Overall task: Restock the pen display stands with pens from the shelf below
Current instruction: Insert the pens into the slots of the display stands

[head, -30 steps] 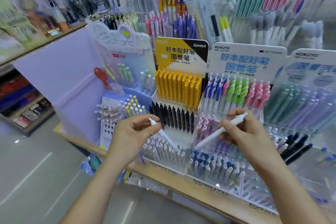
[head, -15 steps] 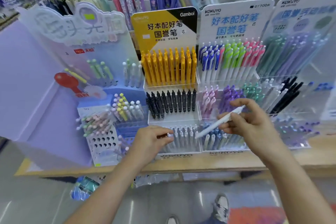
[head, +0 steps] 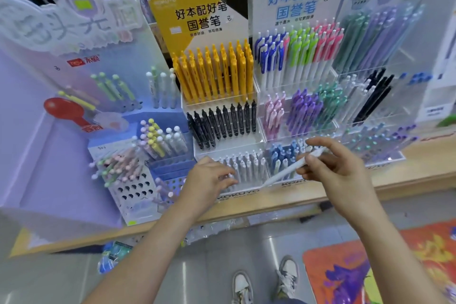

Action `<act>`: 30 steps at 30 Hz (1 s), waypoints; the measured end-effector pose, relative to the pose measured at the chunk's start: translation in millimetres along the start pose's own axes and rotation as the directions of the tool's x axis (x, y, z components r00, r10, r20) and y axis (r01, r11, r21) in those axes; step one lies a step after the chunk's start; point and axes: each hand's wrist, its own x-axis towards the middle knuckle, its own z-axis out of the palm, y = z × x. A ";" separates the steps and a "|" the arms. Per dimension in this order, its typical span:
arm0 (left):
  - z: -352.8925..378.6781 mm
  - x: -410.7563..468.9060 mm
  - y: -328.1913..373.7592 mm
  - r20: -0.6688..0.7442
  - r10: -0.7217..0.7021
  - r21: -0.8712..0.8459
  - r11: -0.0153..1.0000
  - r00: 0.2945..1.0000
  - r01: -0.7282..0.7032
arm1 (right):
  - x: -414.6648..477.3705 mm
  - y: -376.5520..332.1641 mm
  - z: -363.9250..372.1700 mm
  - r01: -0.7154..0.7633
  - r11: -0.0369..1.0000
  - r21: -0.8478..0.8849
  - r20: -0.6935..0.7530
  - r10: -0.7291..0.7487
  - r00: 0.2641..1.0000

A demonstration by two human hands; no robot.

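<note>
My right hand (head: 338,170) pinches a white pen (head: 291,169) that slants down to the left, above the front row of blue-and-white pens (head: 281,158) in the Kokuyo stand (head: 296,2). My left hand (head: 207,180) reaches into the front row of white pens (head: 249,165) at the bottom of the yellow Gambol stand (head: 197,20). Its fingers curl over the pen tops there, and its palm hides the left end of that row. Yellow pens (head: 214,74) and black pens (head: 222,123) fill the tiers above.
A lilac stand (head: 49,155) with pastel pens sits at the left and a clear stand (head: 385,96) at the right, all on a wooden shelf (head: 271,202). Plastic packets (head: 116,252) lie on the shelf below. A colourful mat (head: 370,266) covers the floor by my shoes (head: 241,286).
My left hand has gone down from mid-air, with its white pen, into the front row of white pens. My right hand kept its pen and dropped lower. The view tilted down.
</note>
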 end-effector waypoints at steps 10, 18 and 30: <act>12.4 5.6 -7.3 -0.012 0.038 0.186 0.982 0.999 -0.035 | 1.7 11.6 17.9 0.042 0.991 -0.129 -0.001 -0.042 0.999; 12.4 3.0 -7.6 -0.039 -0.001 0.187 0.982 0.999 0.008 | 3.9 21.5 33.1 0.022 0.990 -0.137 -0.041 -0.028 0.999; 1.5 -30.1 -26.1 -0.170 -0.081 0.099 0.990 0.982 0.099 | 7.2 56.3 70.4 0.013 0.924 -0.383 -0.066 -0.042 0.997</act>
